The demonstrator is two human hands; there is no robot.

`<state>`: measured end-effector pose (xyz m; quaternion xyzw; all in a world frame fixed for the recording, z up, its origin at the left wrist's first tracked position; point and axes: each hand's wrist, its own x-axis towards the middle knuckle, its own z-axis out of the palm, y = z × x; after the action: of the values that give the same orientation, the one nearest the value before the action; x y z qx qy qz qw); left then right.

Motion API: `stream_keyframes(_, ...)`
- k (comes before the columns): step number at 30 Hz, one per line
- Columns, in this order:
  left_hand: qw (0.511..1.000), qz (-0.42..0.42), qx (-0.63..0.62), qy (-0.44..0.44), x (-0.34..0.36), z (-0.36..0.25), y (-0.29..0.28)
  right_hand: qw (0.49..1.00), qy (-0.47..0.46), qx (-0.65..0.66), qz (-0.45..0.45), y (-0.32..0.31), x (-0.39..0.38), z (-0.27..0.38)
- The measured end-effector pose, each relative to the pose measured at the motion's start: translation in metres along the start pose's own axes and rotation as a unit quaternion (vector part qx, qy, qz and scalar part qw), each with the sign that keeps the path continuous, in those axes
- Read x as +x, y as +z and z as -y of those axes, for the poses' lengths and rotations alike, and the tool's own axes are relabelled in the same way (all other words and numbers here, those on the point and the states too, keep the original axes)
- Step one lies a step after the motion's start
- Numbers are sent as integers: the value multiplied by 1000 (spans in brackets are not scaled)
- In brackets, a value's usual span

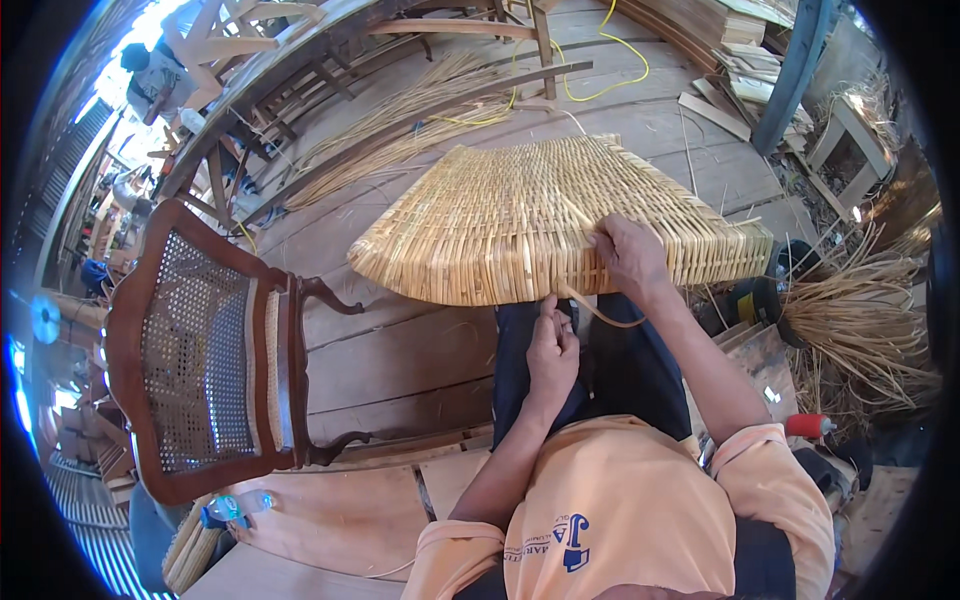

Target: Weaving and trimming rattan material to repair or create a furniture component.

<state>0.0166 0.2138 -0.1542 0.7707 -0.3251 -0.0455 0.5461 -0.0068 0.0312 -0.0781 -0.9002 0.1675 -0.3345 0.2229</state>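
A woven rattan panel [540, 200] in pale straw tones, with a thick rounded front edge, rests across my lap. My right hand [625, 250] is on its upper front edge, fingers closed on a rattan strip. That loose strip [600, 312] hangs in a loop in front of the edge. My left hand [550, 350] is just beneath the front edge, near where the loop comes out, with fingers curled together; what lies between its fingertips is too hidden to make out.
A dark wooden cane chair [140, 330] lies at my left near a plastic bottle [240, 508]. Loose rattan [860, 320] and a red spool [806, 426] are at my right. Long strips, a yellow cord and benches lie ahead. Another person [160, 85] works at upper left.
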Motion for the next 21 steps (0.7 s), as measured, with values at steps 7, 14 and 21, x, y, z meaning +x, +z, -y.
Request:
stream_keyframes(7,994,75,75,-29,3,-15,-14,999,23,3,36,-1,11,12)
stream_keyframes(14,985,96,143,1,2,-27,-20,987,4,-81,142,8,1,42)
stream_keyframes(21,973,125,196,-15,6,-27,-26,987,33,-113,109,19,-3,46)
